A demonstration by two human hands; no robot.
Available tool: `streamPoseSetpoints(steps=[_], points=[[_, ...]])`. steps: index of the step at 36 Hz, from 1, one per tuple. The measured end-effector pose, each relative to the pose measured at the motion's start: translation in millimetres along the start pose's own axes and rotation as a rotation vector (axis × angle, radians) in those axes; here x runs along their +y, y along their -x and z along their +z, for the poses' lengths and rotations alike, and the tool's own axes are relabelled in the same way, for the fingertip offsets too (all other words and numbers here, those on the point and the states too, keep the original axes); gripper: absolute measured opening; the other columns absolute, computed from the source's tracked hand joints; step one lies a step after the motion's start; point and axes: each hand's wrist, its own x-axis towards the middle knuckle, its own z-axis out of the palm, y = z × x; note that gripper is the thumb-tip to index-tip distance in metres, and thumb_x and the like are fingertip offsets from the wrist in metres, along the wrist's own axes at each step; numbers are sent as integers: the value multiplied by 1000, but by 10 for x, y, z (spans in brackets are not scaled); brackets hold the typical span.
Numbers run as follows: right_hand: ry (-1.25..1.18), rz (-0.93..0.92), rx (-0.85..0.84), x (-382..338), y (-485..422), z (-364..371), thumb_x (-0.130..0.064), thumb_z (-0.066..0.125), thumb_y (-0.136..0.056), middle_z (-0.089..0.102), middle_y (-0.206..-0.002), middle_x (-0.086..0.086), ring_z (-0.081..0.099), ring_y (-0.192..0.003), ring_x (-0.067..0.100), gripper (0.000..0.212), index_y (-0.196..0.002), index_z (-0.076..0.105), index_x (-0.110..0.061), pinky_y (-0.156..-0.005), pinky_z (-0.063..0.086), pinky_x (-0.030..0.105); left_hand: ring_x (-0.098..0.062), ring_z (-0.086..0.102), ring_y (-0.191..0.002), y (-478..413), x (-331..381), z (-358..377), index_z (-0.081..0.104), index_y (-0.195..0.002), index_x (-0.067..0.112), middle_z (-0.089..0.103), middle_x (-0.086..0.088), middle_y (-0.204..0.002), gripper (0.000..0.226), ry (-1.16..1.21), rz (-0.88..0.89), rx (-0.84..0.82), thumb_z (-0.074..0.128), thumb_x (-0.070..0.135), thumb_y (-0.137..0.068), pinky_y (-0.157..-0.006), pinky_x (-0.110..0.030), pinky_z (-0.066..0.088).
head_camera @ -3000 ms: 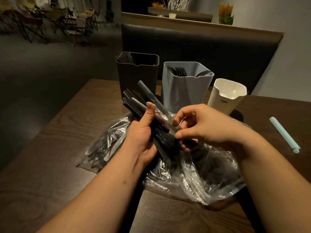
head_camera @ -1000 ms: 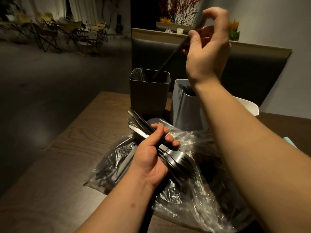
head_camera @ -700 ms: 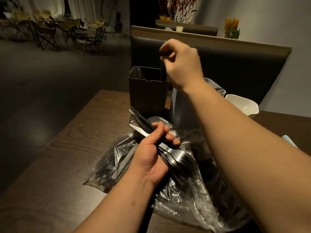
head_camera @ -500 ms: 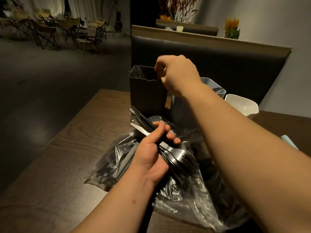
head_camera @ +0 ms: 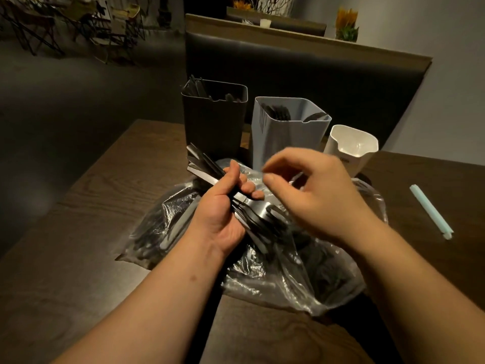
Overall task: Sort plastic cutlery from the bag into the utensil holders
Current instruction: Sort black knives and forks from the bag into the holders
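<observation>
Bench (head_camera: 78, 206) carries the clear bag (head_camera: 301, 279), heaped with black cutlery. Behind it stand the dark holder (head_camera: 214, 127), grey holder (head_camera: 286, 137) and white holder (head_camera: 351, 151).

Risk, my judgement: the bundle (head_camera: 252, 219) fans loosely, so pulling one piece may drag its neighbours out or misfile a fork.

Left grip (head_camera: 223, 214) is clamped round the bundle. Right grip (head_camera: 315, 195) hovers just beside it, fingers loosely curled, holding nothing.

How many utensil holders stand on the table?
3: a black holder at the left, a grey holder in the middle, a white holder at the right, all behind the bag. None seems hidden.
</observation>
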Motion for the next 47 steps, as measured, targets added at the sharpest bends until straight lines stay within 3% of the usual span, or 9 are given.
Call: streamPoseSetpoints(steps=[2,6,11,19,24,28,35,40,47], points=[[-46,19,-23,49,210,27,-36,63,-88,67,-89,-13,64,-82,7,17,-96,72,-23,-71,53,30,-10,39,-70,-11,-11,1,52,-76,14,38,1,-74,25,7,12,35,71,26,-85,-91,-24,37],[-68,42,-8,138,520,143,-50,68,-79,66,-98,-14,63,-90,7,34,-102,72,-25,-73,54,27,-11,43,-59,-15,-63,91,51,-73,14,40,0,-66,25,-59,88,118,70,29,-79,-67,-24,47],[-111,136,100,259,641,327,-24,88,-74,71,-97,-14,67,-86,6,34,-105,76,-22,-75,57,29,-10,46,-53,-7,-104,120,53,-71,14,46,1,-61,28,-155,134,173,74,31,-73,-66,-25,44],[-549,446,197,289,611,361,-5,80,-81,78,-86,-6,74,-86,11,18,-93,80,-18,-82,58,29,-10,54,-61,18,-128,85,59,-86,14,54,0,-70,21,-209,81,107,76,20,-75,-68,-27,54],[-767,617,254,285,597,373,-5,73,-88,74,-74,10,67,-65,20,9,-88,77,-13,-61,58,34,-11,57,-69,18,-114,84,59,-93,13,57,-3,-78,21,-170,38,68,73,15,-78,-75,-29,59],[-631,564,314,308,587,384,-8,69,-92,74,-74,6,69,-63,20,17,-87,75,-22,-56,54,28,-20,57,-88,49,-113,111,61,-97,9,57,-8,-86,28,-178,22,81,75,17,-74,-98,-47,53],[-439,481,395,361,596,374,-17,65,-96,72,-80,-7,68,-73,15,14,-95,72,-28,-70,58,36,-24,59,-104,95,-112,188,59,-114,8,59,-11,-102,40,-143,-7,96,71,17,-76,-91,-45,56],[-422,503,433,388,582,336,-17,56,-100,68,-78,3,63,-67,24,19,-92,69,-29,-65,54,44,-16,55,-75,80,-107,161,52,-107,16,56,-6,-89,35,-160,3,74,69,17,-76,-76,-29,54],[-552,595,455,401,569,318,-20,53,-102,71,-90,2,67,-73,16,15,-100,66,-24,-60,54,24,-14,63,-68,82,-98,162,60,-81,18,62,-1,-81,16,-100,13,79,69,7,-75,-66,-33,62]])
